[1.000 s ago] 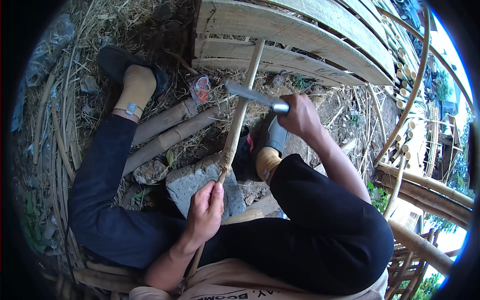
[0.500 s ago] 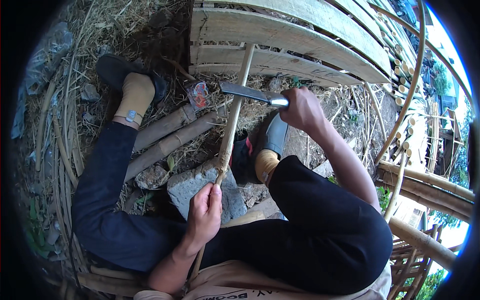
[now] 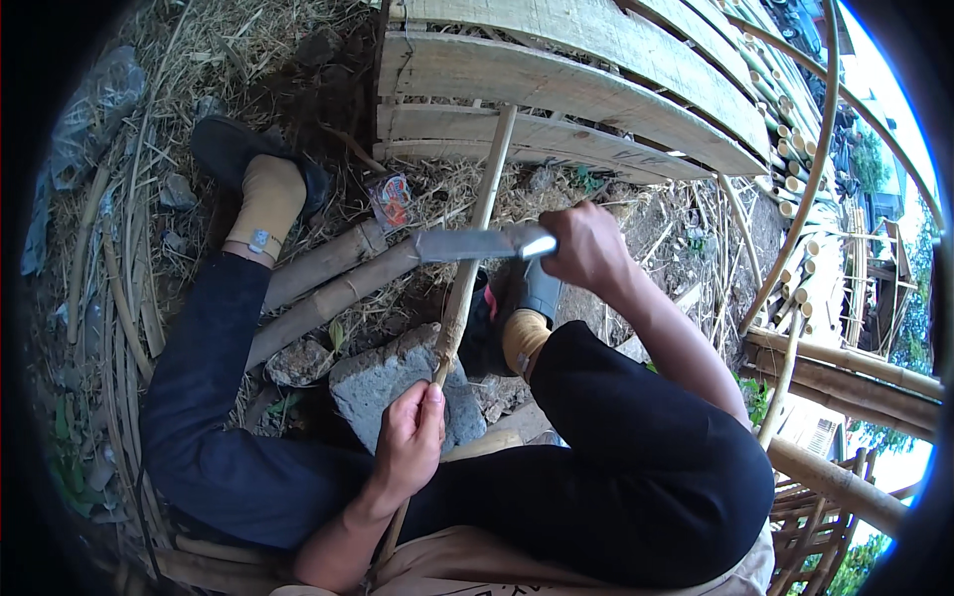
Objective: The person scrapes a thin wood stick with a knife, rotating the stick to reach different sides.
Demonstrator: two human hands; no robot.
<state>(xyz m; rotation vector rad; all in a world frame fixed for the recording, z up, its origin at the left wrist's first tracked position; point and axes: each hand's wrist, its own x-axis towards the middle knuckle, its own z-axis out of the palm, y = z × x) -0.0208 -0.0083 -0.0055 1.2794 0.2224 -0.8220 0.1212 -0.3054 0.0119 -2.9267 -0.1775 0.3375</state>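
A long, pale bamboo stick (image 3: 487, 194) runs from my lap up toward the wooden slats, leaning away from me. My left hand (image 3: 409, 437) is closed around its thinner near part, just below a rough knot. In my right hand (image 3: 586, 246) is a knife with a broad, blunt-ended blade (image 3: 465, 245), slightly blurred by motion. The blade lies across the stick about midway along its visible length. Fingers hide most of the knife's handle. Beneath the stick's knotted part sits a grey stone block (image 3: 370, 382).
A slatted wooden crate (image 3: 576, 84) stands at the far side. Two thick bamboo pieces (image 3: 338, 290) lie on straw-strewn ground between my feet. Bamboo poles (image 3: 795, 189) are stacked at the right, near a bamboo frame (image 3: 840, 482). Thin strips (image 3: 119, 288) lie at the left.
My right hand has drawn the knife toward me along the stick, from near its upper part to about midway. My left hand keeps its grip, slightly lower in view.
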